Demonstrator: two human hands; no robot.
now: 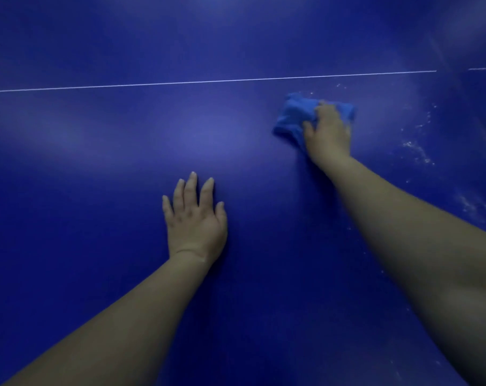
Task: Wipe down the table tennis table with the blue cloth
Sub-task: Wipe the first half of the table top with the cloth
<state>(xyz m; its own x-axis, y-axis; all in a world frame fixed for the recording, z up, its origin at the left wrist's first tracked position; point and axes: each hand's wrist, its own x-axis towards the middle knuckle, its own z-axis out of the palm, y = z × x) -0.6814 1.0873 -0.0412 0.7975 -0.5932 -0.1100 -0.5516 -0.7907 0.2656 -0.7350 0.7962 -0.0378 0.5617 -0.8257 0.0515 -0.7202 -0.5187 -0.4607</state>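
Table tennis table [97, 274]: fills the whole view. Dark blue top, hard and flat, with a soft sheen from overhead light. A thin white line [208, 81] crosses it, far side of both my hands. I judge the surface smooth and low in friction; a cloth should glide, and a pressing palm could slip if wet.

Residue: whitish specks and smears [417, 151] scattered on the right part of the top, just right of the cloth and down toward my right forearm. Left and centre look even in colour; whether already wiped, I cannot tell.

Left hand [194, 218]: flat on the table, palm down, fingers straight and a little spread, holding nothing. It reads as a brace for leaning.

Right hand [329, 129]: arm stretched forward, palm down on the blue cloth [294, 112], fingers curled into the bunched fabric and gripping it against the table. Slightly blurred, so fingertip detail is uncertain.

Blue cloth: lighter blue than the table, crumpled into a wad, lying on the top just short of the white line, touching the table under my palm. I judge it light, soft and limp, with a plush nap. Best held bunched from above, as now, with the palm's weight spreading it; loose corners may fold under.

Containers: none in view.
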